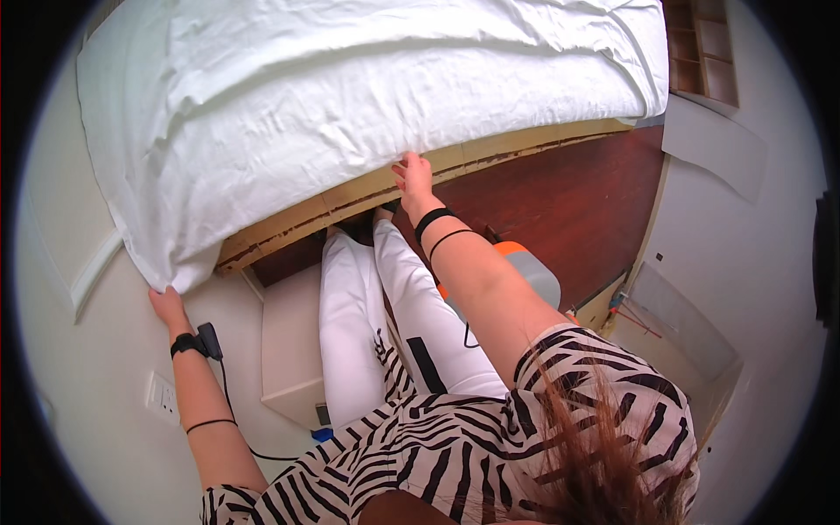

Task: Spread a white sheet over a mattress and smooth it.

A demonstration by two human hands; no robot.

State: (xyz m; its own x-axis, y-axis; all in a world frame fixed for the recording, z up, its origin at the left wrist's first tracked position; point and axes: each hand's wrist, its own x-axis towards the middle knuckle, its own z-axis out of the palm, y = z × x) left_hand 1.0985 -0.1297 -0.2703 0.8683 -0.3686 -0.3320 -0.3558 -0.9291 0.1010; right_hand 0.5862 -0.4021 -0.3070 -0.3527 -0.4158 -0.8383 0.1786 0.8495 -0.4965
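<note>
A wrinkled white bed sheet (315, 125) covers the mattress in front of me and hangs over its near side. At the lower left, my left hand (168, 307) grips the gathered corner of the sheet, close to the wall. My right hand (415, 178) is at the middle of the near edge, its fingertips pinching the hem and the other fingers loosely curled. Below the hem, the pale wooden bed frame (459, 161) shows, its lower edge chipped. A black device with a cable (209, 341) is strapped to my left wrist.
A beige cabinet (292, 335) stands left of my legs, near a wall socket (162, 398). A grey container with orange parts (535, 272) sits on the reddish-brown floor (590, 197), partly behind my right arm. A shelf unit (702, 49) stands at the far right.
</note>
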